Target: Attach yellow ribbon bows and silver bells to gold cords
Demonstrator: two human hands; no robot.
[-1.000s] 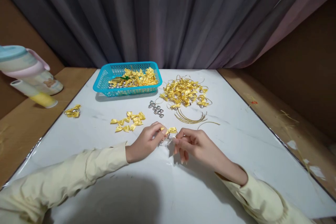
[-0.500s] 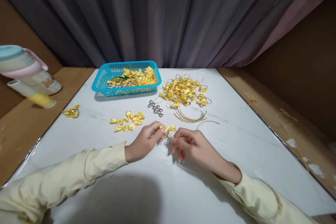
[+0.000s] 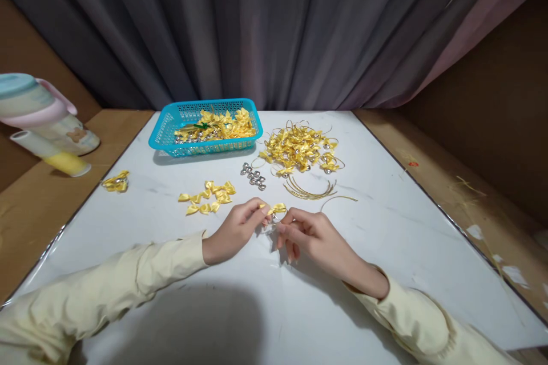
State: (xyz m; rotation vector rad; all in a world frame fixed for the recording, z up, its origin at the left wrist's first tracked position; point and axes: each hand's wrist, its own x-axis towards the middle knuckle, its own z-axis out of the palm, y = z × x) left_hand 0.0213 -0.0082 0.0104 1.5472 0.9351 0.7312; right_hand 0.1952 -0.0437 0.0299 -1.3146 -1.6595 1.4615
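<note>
I'm watching the left hand [image 3: 235,232] pinching a bow [image 3: 279,208] at one end, while the right hand [image 3: 310,238] is gripping a thin cord [image 3: 274,224] between thumb and forefinger. The bow is sitting between the two hands, above the white table [image 3: 282,308], and a small bell is showing just under it. Just beyond the hands, I'm seeing spare bows [image 3: 223,197], loose bells [image 3: 253,176] and curved cords [image 3: 311,198] lying apart. Farther back, a basket [image 3: 154,137] is standing beside a pile of belled bows [image 3: 295,148].
</note>
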